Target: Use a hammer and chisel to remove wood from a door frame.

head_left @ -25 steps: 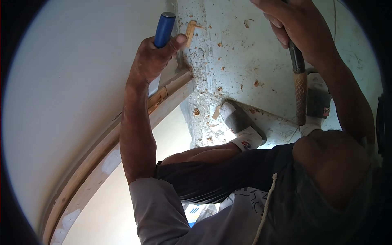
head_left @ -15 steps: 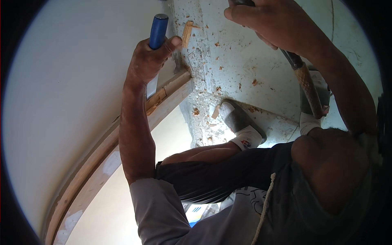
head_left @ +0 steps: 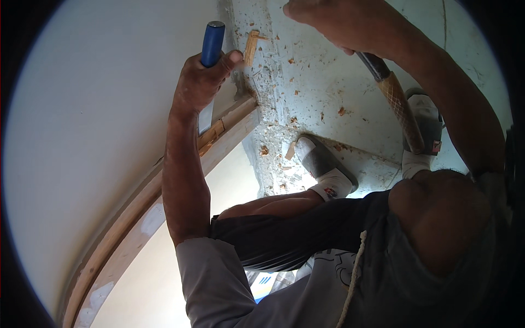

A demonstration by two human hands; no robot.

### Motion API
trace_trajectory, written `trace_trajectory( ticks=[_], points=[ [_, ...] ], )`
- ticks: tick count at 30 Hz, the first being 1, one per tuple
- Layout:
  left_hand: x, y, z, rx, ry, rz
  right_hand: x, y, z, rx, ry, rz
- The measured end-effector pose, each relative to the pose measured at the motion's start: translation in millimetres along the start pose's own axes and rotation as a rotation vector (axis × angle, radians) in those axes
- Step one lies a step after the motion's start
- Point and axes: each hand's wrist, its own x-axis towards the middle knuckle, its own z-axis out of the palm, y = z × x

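Observation:
My left hand (head_left: 203, 82) is wrapped round the blue handle of a chisel (head_left: 213, 44), whose flat metal blade points down at the wooden frame (head_left: 109, 246) along the wall, near a splintered, cut patch (head_left: 213, 134). My right hand (head_left: 350, 24), at the top right, is closed on a hammer (head_left: 399, 104) with a dark shaft and a worn, cross-wrapped grip; its head is hidden. A split wood piece (head_left: 251, 46) lies just right of my left thumb.
The pale floor (head_left: 306, 82) is scattered with wood chips and debris. My feet in socks and grey slippers (head_left: 325, 161) rest on it below my hands. A white wall (head_left: 82, 109) fills the left, with rough grey plaster at the corner.
My right hand and the hammer have moved up and to the left, the shaft now more slanted. My left hand and the chisel have shifted only slightly.

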Motion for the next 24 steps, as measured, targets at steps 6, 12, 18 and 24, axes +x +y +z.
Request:
trace_trajectory(
  ticks=[6,12,18,24],
  points=[
    [1,-4,-2,-0.045,0.038,0.012,-7,-21,33,-0.33,0.352,0.031],
    [2,-1,-5,-0.077,0.035,-0.034,14,-17,30,-0.557,0.197,0.012],
    [16,1,6,-0.098,0.017,-0.008,-4,-16,16,-0.347,0.429,-0.144],
    [3,-6,-11,-0.088,0.066,-0.069,23,13,30,-0.717,0.4,-0.478]
  ],
)
